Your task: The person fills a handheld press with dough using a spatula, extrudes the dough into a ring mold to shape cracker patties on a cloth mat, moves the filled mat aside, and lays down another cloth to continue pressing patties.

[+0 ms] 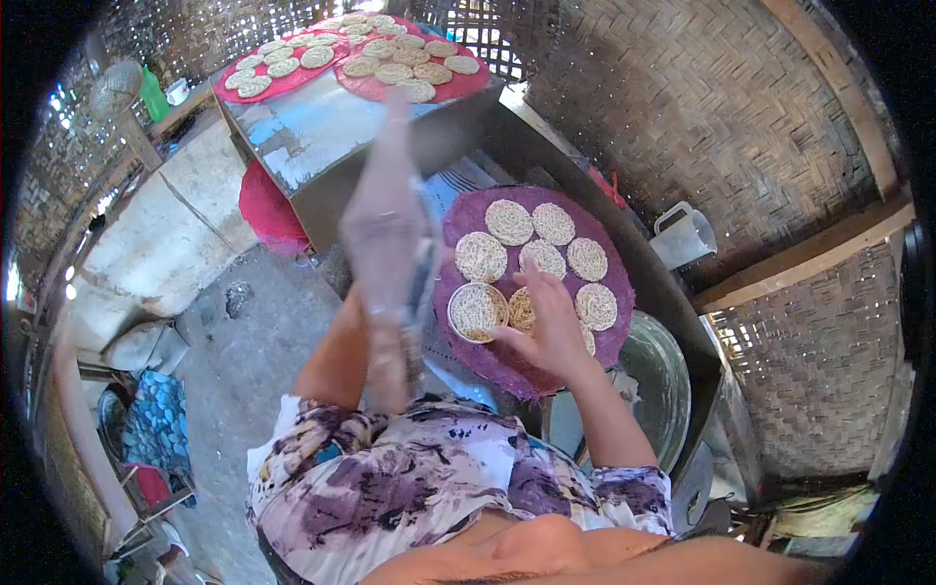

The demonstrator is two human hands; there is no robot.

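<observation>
My left forearm reaches up to a long tool (392, 219), blurred by motion, which stands out in front of me. My left hand around it is smeared, and its fingers do not show clearly. My right hand (553, 331) is over the purple round mat (458, 208) with fingers apart, its thumb at the edge of a ring-shaped mould (478, 341). Inside the ring lies a pale disc of thin strands (476, 307). Several similar discs (509, 222) rest on the mat around it; my right hand partly covers some.
Red round mats (255, 95) with several more discs stand on a metal-topped box (292, 151) ahead. A clear plastic jug (684, 239) is at the right, near a large basin (663, 375). A green bottle (152, 95) stands at the far left. Woven walls (702, 107) surround the place.
</observation>
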